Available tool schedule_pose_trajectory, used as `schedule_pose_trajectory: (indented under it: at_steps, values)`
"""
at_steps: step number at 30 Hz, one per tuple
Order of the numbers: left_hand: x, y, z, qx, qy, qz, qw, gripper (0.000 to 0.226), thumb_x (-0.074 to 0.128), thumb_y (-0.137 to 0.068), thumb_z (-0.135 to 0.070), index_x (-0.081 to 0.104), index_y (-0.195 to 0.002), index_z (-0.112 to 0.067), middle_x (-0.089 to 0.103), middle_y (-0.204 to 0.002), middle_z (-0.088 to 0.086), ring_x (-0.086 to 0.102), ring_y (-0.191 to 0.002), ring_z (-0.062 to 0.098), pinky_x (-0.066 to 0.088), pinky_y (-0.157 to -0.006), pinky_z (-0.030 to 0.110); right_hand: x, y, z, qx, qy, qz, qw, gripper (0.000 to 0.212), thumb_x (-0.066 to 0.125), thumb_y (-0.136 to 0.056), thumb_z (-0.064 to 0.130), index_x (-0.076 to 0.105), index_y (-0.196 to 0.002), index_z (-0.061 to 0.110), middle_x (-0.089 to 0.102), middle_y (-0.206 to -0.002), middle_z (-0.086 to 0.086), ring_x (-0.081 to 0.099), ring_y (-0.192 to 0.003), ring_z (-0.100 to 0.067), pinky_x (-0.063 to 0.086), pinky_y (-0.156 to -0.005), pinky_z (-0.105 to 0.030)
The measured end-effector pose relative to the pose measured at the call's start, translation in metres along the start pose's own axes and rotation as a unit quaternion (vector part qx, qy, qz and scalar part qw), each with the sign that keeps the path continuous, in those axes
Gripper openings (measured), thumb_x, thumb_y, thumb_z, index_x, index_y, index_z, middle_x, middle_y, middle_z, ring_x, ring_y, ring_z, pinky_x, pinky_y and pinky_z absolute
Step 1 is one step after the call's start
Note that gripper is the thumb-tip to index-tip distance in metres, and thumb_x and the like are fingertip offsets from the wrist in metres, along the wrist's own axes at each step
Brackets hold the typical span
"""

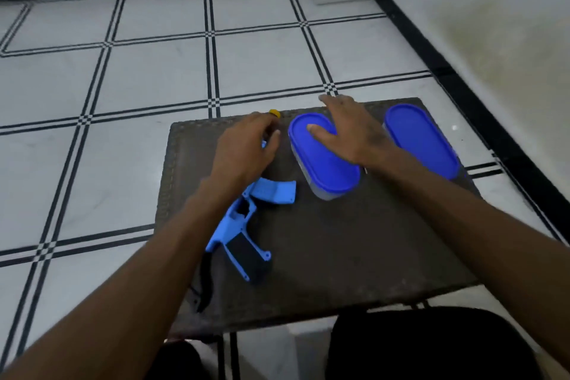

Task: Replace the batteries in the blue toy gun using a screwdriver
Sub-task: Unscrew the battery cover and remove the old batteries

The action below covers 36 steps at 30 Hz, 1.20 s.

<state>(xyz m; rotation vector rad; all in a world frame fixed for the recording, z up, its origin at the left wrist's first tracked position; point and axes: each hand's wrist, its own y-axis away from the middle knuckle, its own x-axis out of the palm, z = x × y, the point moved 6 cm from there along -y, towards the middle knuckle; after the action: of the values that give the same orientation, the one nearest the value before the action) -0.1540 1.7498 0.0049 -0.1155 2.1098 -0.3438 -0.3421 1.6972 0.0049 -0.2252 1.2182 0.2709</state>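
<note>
We are spreading the fingers of our right hand (348,129) wide, with the thumb lying on the blue lid of the nearer container (324,160). Our left hand (246,148) is hovering over the front of the blue toy gun (246,225), fingers loosely curled; whether they are touching it we cannot tell. The gun is lying flat on the left part of a dark low table (354,256), a yellow tip (274,113) showing past our fingers. The table is standing on a white tiled floor (123,86) with black lines, near a pale wall (493,25). A second blue-lidded container (422,139) is sitting to the right.
</note>
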Motion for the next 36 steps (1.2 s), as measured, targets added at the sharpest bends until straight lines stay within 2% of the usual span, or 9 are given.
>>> schedule_pose_trajectory:
  at_steps: [5,8,13,18,21,23,27,30,36]
  values:
    - [-0.027,0.063,-0.028,-0.045,-0.044,0.012,0.998,0.024,0.055,-0.091,-0.027,0.067,-0.110,-0.018,0.067,-0.111,0.006,0.060,-0.106,0.029,0.045,-0.087,0.037,-0.006,0.052,0.015,0.041,-0.002,0.018,0.999,0.077,0.053,-0.094,0.050,0.025,-0.152,0.008,0.037,-0.150,-0.021,0.037,-0.138,-0.037,0.032,-0.113,-0.043]
    - [-0.033,0.091,-0.031,-0.055,-0.081,0.059,0.993,0.027,0.055,-0.091,-0.027,0.066,-0.113,-0.015,0.063,-0.112,0.010,0.058,-0.106,0.031,0.043,-0.084,0.037,-0.001,0.074,0.023,0.062,0.012,0.046,0.997,0.079,0.051,-0.093,0.052,0.022,-0.153,0.011,0.033,-0.151,-0.022,0.033,-0.140,-0.038,0.032,-0.113,-0.046]
    - [-0.031,0.111,-0.014,-0.075,-0.122,0.104,0.984,0.039,0.056,-0.090,-0.031,0.059,-0.127,-0.016,0.057,-0.127,0.011,0.050,-0.120,0.031,0.043,-0.096,0.039,0.005,0.079,0.038,0.070,0.034,0.044,0.996,0.079,0.050,-0.093,0.056,0.019,-0.155,0.018,0.024,-0.155,-0.021,0.025,-0.143,-0.038,0.029,-0.114,-0.046]
    - [-0.020,0.124,0.009,-0.089,-0.219,0.105,0.966,0.056,0.052,-0.091,-0.047,0.047,-0.138,-0.017,0.039,-0.147,0.012,0.030,-0.138,0.029,0.024,-0.111,0.039,0.015,0.069,0.038,0.081,0.053,0.035,0.995,0.083,0.052,-0.088,0.061,0.018,-0.155,0.026,0.014,-0.160,-0.019,0.017,-0.147,-0.036,0.023,-0.115,-0.049]
    - [-0.009,0.132,0.021,-0.108,-0.223,0.138,0.959,0.064,0.049,-0.090,-0.052,0.036,-0.145,-0.020,0.023,-0.156,0.011,0.015,-0.146,0.029,0.012,-0.118,0.045,0.028,0.064,0.036,0.095,0.055,0.062,0.992,0.089,0.055,-0.085,0.065,0.012,-0.156,0.030,0.006,-0.162,-0.020,0.010,-0.149,-0.036,0.021,-0.116,-0.050]
    - [-0.003,0.136,0.028,-0.118,-0.206,0.153,0.959,0.069,0.050,-0.090,-0.053,0.029,-0.148,-0.023,0.018,-0.158,0.011,0.014,-0.146,0.030,0.014,-0.118,0.047,0.034,0.062,0.034,0.108,0.057,0.071,0.990,0.091,0.056,-0.084,0.064,0.010,-0.156,0.032,0.004,-0.162,-0.020,0.009,-0.150,-0.035,0.022,-0.115,-0.050]
    - [0.001,0.141,0.031,-0.124,-0.174,0.158,0.964,0.073,0.050,-0.091,-0.052,0.021,-0.151,-0.024,0.013,-0.160,0.011,0.015,-0.147,0.031,0.022,-0.117,0.046,0.036,0.063,0.033,0.106,0.074,0.049,0.990,0.080,0.061,-0.085,0.051,0.021,-0.152,0.031,0.016,-0.158,-0.019,0.020,-0.145,-0.035,0.026,-0.113,-0.050]
    - [0.002,0.143,0.029,-0.127,-0.180,0.158,0.963,0.072,0.047,-0.093,-0.052,0.017,-0.152,-0.024,0.010,-0.161,0.011,0.012,-0.147,0.031,0.019,-0.118,0.047,0.030,0.072,0.029,0.103,0.058,0.037,0.992,0.079,0.067,-0.081,0.049,0.030,-0.148,0.028,0.028,-0.151,-0.013,0.029,-0.138,-0.033,0.030,-0.109,-0.049]
    - [0.005,0.150,0.024,-0.118,-0.221,0.156,0.955,0.072,0.038,-0.095,-0.056,0.012,-0.154,-0.022,0.010,-0.160,0.012,0.012,-0.147,0.032,0.017,-0.118,0.048,0.025,0.124,0.014,0.131,-0.025,0.034,0.990,0.082,0.074,-0.076,0.044,0.037,-0.146,0.025,0.035,-0.149,-0.011,0.032,-0.136,-0.032,0.036,-0.109,-0.044]
